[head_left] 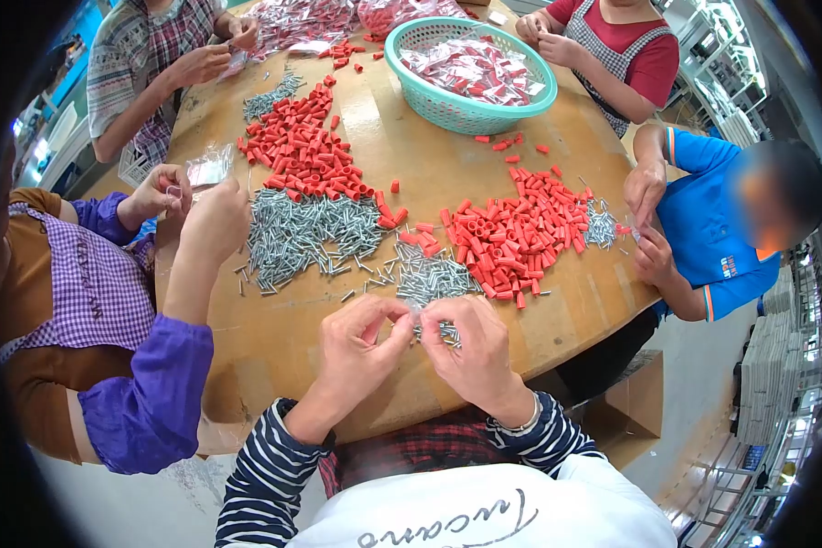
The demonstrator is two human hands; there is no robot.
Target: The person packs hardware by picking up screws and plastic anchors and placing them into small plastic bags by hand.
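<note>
My left hand (363, 352) and my right hand (470, 347) meet at the near edge of the wooden table (365, 411). Thumb and fingers of each are pinched together on a small clear plastic bag (417, 315), mostly hidden by the fingertips. Just beyond and beneath them lies a pile of silver screws (429, 274). To its right is a heap of red plastic caps (511, 242). A larger screw pile (306, 233) spreads to the left, with more red caps (301, 137) behind it.
A green basket (397, 78) of filled packets stands at the far side. Co-workers' hands (215, 219) are close on the left, others (647, 192) on the right, more at the back. An open cardboard box (635, 402) sits below the table's right edge.
</note>
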